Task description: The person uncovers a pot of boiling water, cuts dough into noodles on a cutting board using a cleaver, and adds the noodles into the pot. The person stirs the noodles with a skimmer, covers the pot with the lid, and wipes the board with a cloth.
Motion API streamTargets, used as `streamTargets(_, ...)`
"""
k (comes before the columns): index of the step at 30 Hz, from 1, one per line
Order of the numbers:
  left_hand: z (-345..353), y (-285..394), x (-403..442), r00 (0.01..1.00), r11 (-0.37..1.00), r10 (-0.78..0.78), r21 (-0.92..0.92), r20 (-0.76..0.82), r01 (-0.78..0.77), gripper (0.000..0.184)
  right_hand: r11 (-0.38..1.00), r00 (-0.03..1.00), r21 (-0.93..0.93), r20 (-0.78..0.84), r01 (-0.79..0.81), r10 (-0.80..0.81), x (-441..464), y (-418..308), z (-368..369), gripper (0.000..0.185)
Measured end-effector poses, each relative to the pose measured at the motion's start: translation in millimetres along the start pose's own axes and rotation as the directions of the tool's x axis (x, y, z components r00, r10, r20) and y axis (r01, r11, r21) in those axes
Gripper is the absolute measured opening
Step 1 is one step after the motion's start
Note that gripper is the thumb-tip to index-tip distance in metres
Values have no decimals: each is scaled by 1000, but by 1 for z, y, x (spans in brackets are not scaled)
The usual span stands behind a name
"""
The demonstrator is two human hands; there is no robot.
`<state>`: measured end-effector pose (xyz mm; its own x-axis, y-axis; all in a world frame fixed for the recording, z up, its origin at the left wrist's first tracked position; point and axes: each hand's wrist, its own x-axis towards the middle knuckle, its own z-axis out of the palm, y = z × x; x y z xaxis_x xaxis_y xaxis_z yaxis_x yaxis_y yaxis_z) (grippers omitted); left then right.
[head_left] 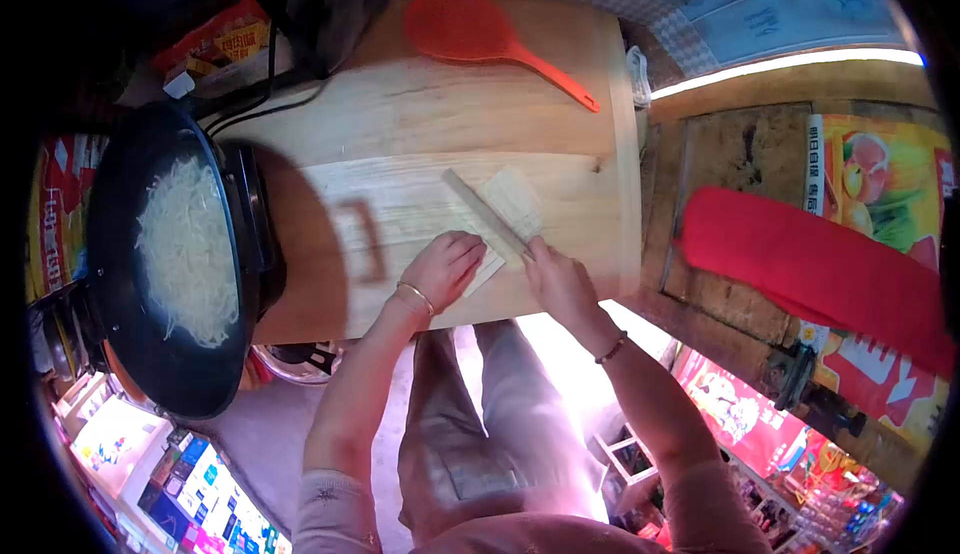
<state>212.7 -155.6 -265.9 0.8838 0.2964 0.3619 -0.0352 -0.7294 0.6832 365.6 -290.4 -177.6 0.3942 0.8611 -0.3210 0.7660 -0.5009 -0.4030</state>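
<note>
"What's in the right hand [562, 289]?"

"A knife [480, 206] — the hand is wrapped around its near end."

"And the left hand [445, 269]?"

"Curled over the pale food [514, 197] — I can't tell if it's gripping."

"Where's the food?"

"On the board [565, 129], both sides of the knife."

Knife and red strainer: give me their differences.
The knife is in the right hand; the red strainer lies untouched. The knife shows a narrow, straight, greyish blade, while the red strainer has a broad, rounded head. Both slant from upper left to lower right over the wooden board.
</note>
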Motion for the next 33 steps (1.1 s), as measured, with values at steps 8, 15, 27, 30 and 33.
streamTargets(8,-10,33,32,958,963,-254,61,-132,264,53,993,920,-73,-375,96,-117,10,74,-57,41)
streamTargets(15,19,26,60,738,764,-643,-228,-203,604,67,891,926,-451,-356,-50,-128,36,147,-22,46)
streamTargets(27,52,13,81,155,-463,-873,-886,462,28,14,955,925,282,-332,-88,183,90,23,30,38)
streamTargets(30,35,23,114,175,-346,-911,-922,374,173,16,904,970,427,-205,-33,133,87,6,35,39)
streamTargets(33,31,17,110,145,-298,-934,-935,327,191,20,847,943,442,-275,295,-185,69,4,16,41)
